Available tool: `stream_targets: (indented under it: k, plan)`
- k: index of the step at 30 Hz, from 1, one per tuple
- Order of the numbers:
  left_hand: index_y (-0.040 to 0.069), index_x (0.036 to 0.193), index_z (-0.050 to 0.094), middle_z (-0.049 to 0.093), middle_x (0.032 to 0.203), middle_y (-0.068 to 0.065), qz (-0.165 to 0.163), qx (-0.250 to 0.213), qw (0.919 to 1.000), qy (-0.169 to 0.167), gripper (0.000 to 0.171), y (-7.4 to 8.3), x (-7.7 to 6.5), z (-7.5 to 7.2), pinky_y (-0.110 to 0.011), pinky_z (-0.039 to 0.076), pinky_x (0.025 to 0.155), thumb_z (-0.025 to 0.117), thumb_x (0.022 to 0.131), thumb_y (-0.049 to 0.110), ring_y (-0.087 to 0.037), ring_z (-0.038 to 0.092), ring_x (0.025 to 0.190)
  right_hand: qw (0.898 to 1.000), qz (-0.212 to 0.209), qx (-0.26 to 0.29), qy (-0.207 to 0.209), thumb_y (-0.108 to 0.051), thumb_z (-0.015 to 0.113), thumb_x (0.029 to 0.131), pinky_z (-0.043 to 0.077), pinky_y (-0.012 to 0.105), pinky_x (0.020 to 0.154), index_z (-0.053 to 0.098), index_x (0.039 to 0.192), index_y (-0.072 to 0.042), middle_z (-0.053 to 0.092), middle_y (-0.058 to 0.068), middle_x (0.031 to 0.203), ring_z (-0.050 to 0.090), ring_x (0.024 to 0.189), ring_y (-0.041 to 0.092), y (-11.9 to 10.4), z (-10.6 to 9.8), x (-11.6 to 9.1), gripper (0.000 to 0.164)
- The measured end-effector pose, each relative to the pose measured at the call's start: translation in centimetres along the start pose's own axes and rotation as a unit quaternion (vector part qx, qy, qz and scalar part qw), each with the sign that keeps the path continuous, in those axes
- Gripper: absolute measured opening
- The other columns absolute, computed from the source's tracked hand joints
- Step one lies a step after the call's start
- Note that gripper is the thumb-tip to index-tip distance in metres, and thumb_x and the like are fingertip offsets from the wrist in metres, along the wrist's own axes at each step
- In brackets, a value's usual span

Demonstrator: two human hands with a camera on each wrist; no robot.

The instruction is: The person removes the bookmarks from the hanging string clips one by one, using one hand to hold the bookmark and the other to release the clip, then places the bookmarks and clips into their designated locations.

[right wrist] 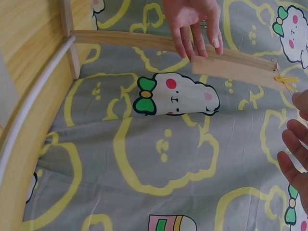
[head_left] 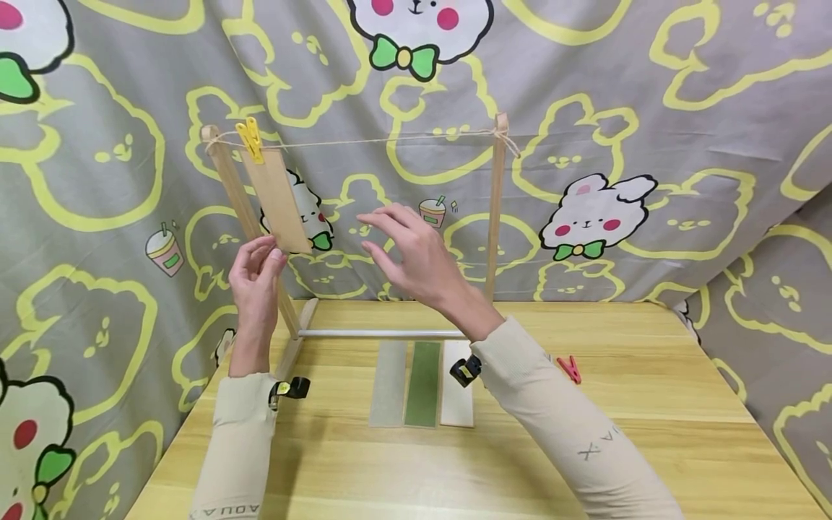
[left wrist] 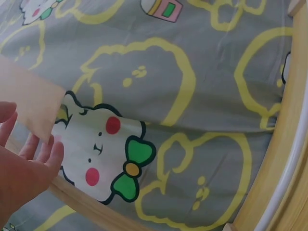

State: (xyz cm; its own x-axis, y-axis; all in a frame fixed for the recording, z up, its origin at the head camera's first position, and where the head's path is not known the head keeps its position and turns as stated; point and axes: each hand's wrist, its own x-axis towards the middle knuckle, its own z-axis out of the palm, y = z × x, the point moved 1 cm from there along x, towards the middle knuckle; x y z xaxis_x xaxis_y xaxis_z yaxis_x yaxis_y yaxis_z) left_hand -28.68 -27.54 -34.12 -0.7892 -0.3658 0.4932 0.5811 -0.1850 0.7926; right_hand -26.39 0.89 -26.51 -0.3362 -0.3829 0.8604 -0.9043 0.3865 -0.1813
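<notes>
A tan rectangular strip (head_left: 278, 202) hangs at a slant from the string (head_left: 364, 141), held at its top by a yellow clothespin (head_left: 250, 140). My left hand (head_left: 256, 271) is at the strip's lower left corner, its fingertips right at the edge with the fingers loosely bent. In the left wrist view, those fingers (left wrist: 44, 153) lie along the corner of the strip. Right of the strip, my right hand (head_left: 416, 253) is raised in the air with fingers extended, thumb apart, holding nothing. The right wrist view shows its fingers (right wrist: 293, 144) below the clothespin.
A wooden frame with a left post (head_left: 227, 180), right post (head_left: 497, 209) and white lower bar (head_left: 383, 334) carries the string. On the table (head_left: 650, 404) lie a grey strip (head_left: 388, 386), a green strip (head_left: 422, 386), a white strip (head_left: 457, 408) and a pink clothespin (head_left: 569, 369). Patterned cloth hangs behind.
</notes>
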Motion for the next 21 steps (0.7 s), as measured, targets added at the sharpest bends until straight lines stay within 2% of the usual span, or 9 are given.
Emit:
stream_targets:
  k: [9,15,21]
  plan:
    - [-0.013,0.124,0.059,0.063,0.112,-0.016,0.0,-0.028,0.9996,0.007,0.031,0.4,-0.2,-0.2,-0.037,0.057,0.093,0.067,0.095,-0.006,-0.023,0.06,0.096,1.0,0.0,0.004,-0.004,-0.012,0.073,0.096,0.049,0.028,0.1,0.07,0.126,-0.002,0.067,0.01,0.117,0.061,0.112,0.023,0.1,0.5,1.1,0.031]
    - [-0.015,0.121,0.059,0.064,0.11,-0.018,0.015,-0.065,0.9977,0.015,0.029,0.4,-0.1,-0.3,-0.033,0.06,0.084,0.066,0.093,-0.013,-0.025,0.062,0.096,1.0,-0.002,0.004,-0.01,-0.012,0.071,0.097,0.044,0.026,0.107,0.069,0.127,-0.002,0.066,0.01,0.12,0.06,0.114,0.023,0.0,0.6,2.0,0.031]
    - [-0.016,0.114,0.063,0.067,0.102,-0.017,0.029,-0.082,0.9957,0.033,0.026,0.5,0.0,-0.4,-0.028,0.061,0.076,0.061,0.089,-0.023,-0.023,0.063,0.087,1.0,-0.002,0.0,-0.022,-0.015,0.071,0.098,0.041,0.024,0.109,0.068,0.128,-0.003,0.065,0.01,0.123,0.058,0.119,0.022,-0.4,0.5,3.2,0.033]
